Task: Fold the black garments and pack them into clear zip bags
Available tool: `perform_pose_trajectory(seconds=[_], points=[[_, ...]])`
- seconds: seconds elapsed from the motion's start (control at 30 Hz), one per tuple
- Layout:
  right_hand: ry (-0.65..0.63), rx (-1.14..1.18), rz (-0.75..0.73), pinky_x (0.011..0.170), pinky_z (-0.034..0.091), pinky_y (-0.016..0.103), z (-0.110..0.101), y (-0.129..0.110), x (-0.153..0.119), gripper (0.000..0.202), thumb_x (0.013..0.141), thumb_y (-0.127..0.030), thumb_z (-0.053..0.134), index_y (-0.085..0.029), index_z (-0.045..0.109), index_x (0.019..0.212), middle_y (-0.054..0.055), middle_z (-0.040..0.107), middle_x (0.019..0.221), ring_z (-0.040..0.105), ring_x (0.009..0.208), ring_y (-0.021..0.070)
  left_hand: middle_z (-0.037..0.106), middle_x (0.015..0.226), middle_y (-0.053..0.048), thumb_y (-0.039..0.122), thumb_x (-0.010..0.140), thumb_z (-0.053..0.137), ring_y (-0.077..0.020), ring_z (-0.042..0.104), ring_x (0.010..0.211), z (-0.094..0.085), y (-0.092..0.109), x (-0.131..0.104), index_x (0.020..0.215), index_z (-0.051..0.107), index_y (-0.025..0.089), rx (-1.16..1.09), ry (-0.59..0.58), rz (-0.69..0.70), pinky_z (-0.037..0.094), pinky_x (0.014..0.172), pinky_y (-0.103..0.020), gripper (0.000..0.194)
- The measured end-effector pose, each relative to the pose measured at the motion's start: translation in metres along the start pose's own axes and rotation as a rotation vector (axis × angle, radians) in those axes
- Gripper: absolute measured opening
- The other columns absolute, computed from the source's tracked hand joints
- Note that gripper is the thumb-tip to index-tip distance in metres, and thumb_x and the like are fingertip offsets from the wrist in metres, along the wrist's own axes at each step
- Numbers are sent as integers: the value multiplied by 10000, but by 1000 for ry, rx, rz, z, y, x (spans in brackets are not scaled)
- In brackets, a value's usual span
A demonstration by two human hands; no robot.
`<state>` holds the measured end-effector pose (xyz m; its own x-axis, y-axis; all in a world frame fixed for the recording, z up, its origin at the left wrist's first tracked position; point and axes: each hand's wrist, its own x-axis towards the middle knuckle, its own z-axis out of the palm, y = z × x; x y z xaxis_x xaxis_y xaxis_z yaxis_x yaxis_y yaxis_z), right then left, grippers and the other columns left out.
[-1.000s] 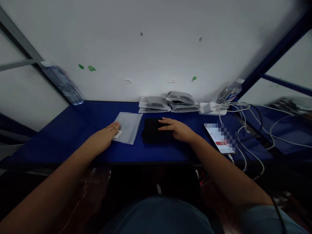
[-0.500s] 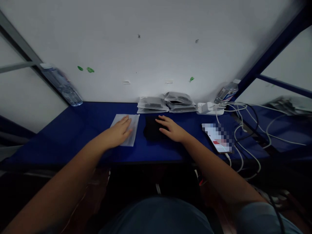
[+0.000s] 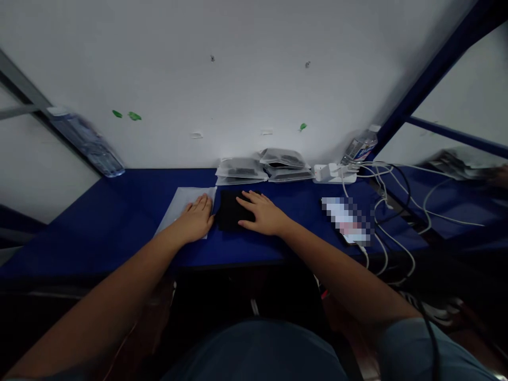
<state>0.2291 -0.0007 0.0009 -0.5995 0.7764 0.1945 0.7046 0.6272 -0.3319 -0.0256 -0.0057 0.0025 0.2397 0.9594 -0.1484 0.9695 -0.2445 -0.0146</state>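
Note:
My left hand [image 3: 196, 218] lies flat on the right part of a frosted plastic bag [image 3: 177, 203], with its thumb stretched out toward a dark item. That item is a black, soft-looking bundle, seemingly folded cloth [image 3: 230, 211], flat on the blue table right beside the bag. Across its right side rests my right hand [image 3: 260, 212], palm down and fingers spread. Neither hand is closed around anything. The folds under my right palm are hidden.
Several filled frosted bags [image 3: 242, 170] lie along the wall. At right are a power strip [image 3: 335, 173], tangled white cables [image 3: 413, 259] and a phone [image 3: 345, 219]. Bottles stand at left [image 3: 87, 143] and right [image 3: 361, 145]. Part of another person's hand [image 3: 500, 176] shows far right.
The view has shifted slightly. My right hand has moved left with the black bundle, closer to the frosted bag. My left hand has slid toward the bag's right edge.

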Motion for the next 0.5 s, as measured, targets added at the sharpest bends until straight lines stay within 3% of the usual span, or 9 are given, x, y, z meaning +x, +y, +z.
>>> perform_pose_trajectory(seconds=[0.17,0.3,0.37,0.5], points=[[-7,-1,23,1224,228,566,-5,12,-1,766,914,-569,582,-202,395,1559,157,310,1645,261,1529,336,235,1648,-237,345,1000,285,-326,203,1546,-20,1,17,1553,300,6,17,-63,-4,225,1237,-503,648],[-12,1,5,1217,236,571,-7,18,-2,759,925,-554,574,-193,379,1564,174,306,1643,262,1530,332,348,1617,-195,316,997,306,-291,289,1523,-35,5,30,1526,368,66,-81,122,81,284,1225,-442,589],[-8,4,-25,1224,225,561,-6,18,-3,770,932,-560,566,-171,368,1567,191,297,1642,252,1534,324,361,1618,-162,330,1007,276,-269,320,1511,-33,7,34,1526,374,93,-177,214,164,293,1225,-431,579],[-9,12,-82,1224,221,564,-2,14,-1,850,899,-641,586,-166,363,1567,207,297,1637,245,1536,330,452,1569,-133,349,993,290,-260,410,1462,-20,2,39,1465,473,119,-295,225,225,306,1222,-435,556]])
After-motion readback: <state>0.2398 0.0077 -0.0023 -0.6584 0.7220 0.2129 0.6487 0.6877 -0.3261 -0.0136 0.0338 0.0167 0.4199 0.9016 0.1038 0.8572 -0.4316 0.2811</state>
